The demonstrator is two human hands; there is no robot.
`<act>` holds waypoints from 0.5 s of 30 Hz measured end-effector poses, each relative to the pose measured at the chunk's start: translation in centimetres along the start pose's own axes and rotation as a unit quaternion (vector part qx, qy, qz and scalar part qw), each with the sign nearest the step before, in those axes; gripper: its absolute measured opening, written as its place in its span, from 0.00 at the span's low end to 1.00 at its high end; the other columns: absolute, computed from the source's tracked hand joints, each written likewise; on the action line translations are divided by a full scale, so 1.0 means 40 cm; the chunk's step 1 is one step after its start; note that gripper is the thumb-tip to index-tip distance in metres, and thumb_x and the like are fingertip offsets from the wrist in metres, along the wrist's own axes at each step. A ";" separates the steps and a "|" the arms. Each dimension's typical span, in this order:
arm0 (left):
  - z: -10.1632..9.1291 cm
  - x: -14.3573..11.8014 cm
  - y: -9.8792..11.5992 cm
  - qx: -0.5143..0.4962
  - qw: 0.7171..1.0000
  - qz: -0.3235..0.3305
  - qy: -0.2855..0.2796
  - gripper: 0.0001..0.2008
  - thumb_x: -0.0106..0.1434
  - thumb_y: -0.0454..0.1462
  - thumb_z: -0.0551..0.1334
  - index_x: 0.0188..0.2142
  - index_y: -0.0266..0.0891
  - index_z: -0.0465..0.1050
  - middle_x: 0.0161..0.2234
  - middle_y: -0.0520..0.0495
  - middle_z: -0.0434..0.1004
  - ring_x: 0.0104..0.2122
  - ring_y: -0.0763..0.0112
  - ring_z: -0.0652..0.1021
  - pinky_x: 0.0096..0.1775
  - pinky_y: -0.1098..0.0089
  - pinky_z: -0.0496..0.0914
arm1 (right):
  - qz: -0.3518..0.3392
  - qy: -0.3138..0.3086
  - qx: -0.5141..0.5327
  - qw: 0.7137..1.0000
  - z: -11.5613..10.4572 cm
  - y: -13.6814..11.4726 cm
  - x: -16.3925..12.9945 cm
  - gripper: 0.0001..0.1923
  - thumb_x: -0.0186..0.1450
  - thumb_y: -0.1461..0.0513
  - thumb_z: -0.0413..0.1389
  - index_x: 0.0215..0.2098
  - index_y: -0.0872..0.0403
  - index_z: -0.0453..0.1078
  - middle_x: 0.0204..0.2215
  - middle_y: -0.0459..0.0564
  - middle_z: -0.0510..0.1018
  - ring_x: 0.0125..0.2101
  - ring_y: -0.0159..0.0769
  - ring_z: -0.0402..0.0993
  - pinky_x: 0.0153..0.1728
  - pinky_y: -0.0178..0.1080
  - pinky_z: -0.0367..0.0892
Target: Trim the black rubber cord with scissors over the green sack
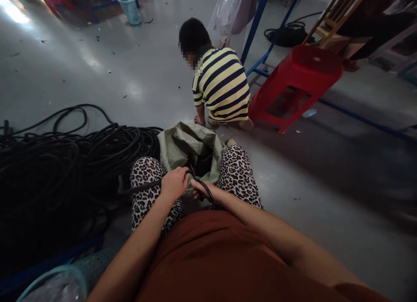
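Note:
My left hand [175, 182] is closed round a black rubber hose or cord [145, 186], which runs left across my knee. A short end of it sticks out past my fingers. In my right hand [208, 190] is a pair of scissors [205, 187] with black handles, its blades pointing up and left at the cord's end. Whether the blades touch the cord, I cannot tell. Both hands are over the mouth of a pale green woven sack [172, 142] standing between my knees. Dark pieces lie inside it, too shadowed to make out.
A big heap of black cord [81, 154] spreads on the left. Just beyond the sack a person in a striped shirt [224, 85] crouches. Right of them stands a red plastic stool [302, 76] by a blue metal frame [257, 31]. A light-blue basket [83, 271] sits lower left.

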State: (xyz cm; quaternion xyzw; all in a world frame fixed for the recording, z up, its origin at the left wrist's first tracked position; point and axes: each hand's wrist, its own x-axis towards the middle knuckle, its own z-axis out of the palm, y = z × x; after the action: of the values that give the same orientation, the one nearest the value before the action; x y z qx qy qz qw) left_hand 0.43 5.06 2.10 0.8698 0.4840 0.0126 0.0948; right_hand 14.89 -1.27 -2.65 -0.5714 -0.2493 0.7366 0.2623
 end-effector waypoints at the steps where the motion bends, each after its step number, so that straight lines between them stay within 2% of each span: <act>1: 0.000 0.000 0.000 0.001 1.000 0.001 -0.003 0.15 0.66 0.41 0.51 0.46 0.42 0.71 0.39 0.46 0.76 0.38 0.64 0.76 0.37 0.67 0.66 | 0.000 0.001 -0.001 1.000 0.000 -0.001 -0.001 0.23 0.66 0.47 0.51 0.32 0.60 0.67 0.25 0.49 0.73 0.22 0.30 0.71 0.25 0.31 0.66; 9: 0.002 0.003 0.004 0.009 1.000 0.003 -0.023 0.15 0.66 0.41 0.50 0.47 0.42 0.71 0.39 0.46 0.76 0.37 0.64 0.76 0.35 0.67 0.66 | -0.006 0.021 -0.031 0.999 -0.003 0.009 0.013 0.27 0.65 0.44 0.49 0.30 0.60 0.67 0.24 0.49 0.72 0.20 0.29 0.68 0.22 0.32 0.64; 15: 0.002 0.008 0.008 0.004 1.000 -0.014 -0.022 0.16 0.66 0.42 0.49 0.47 0.41 0.70 0.40 0.45 0.76 0.38 0.64 0.76 0.36 0.67 0.66 | -0.053 0.051 -0.062 0.995 0.000 0.014 0.013 0.29 0.63 0.42 0.49 0.26 0.59 0.67 0.19 0.48 0.70 0.18 0.29 0.66 0.20 0.31 0.62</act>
State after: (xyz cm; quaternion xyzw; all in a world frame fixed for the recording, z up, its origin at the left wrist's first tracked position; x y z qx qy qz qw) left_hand 0.87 5.16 2.05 0.8636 0.4936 -0.0097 0.1024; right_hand 14.73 -1.32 -3.40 -0.6096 -0.3110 0.6743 0.2775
